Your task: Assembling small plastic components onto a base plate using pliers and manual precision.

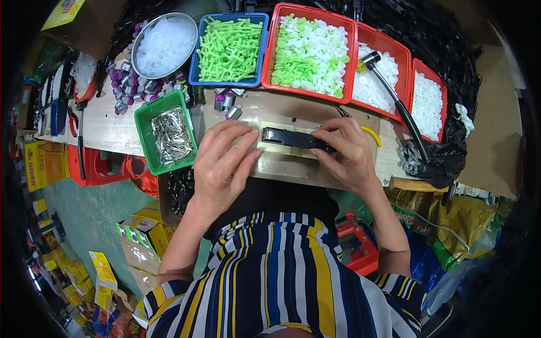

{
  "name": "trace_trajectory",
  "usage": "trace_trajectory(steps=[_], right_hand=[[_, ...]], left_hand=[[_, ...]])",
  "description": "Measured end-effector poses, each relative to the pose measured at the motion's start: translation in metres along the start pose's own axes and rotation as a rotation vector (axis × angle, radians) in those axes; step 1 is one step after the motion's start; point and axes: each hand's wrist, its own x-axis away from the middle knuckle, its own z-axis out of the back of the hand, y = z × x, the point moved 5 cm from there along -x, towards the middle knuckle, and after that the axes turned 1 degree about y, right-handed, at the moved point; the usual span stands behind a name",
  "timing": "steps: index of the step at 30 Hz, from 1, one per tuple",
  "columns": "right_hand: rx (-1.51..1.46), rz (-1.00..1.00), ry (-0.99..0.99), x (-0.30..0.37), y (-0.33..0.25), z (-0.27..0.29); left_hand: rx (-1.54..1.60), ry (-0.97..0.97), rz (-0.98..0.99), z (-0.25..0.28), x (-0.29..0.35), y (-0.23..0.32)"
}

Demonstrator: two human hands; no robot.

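A long black plastic housing (290, 138) lies across a cream-coloured block (271, 126) on the work board. Its left end shows a shiny, purplish part inside. My right hand (348, 151) pinches the housing's right end between thumb and fingers. At the block's left edge is my left hand (217, 166), its fingers bent and the thumb apart from them, with nothing visible in between. Whether its fingertips touch the block I cannot tell. Just left of this hand stands a green bin (142, 121) of slim metal parts (171, 135).
Along the back stand a bowl (135, 50) of clear pieces, a blue tray (193, 67) of green parts and red trays (266, 56) of white and green pieces. Small purple-capped motors (228, 101) lie about. A black-handled hammer (397, 104) leans at right; yellow-handled pliers (372, 135) lie behind my right hand.
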Motion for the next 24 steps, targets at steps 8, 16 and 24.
trace_trajectory(steps=[8,16,24], right_hand=[[-0.011,0.011,-0.037,-0.002,-0.002,-0.001],[0.143,0.038,-0.044,0.001,-0.007,-0.001],[0.518,-0.058,0.190,0.005,0.020,0.068]], left_hand=[[-0.017,-0.054,-0.079,-0.018,-0.002,0.011],[-0.021,-0.182,-0.305,-0.056,0.000,0.021],[-0.090,-0.046,-0.442,-0.070,0.008,0.017]])
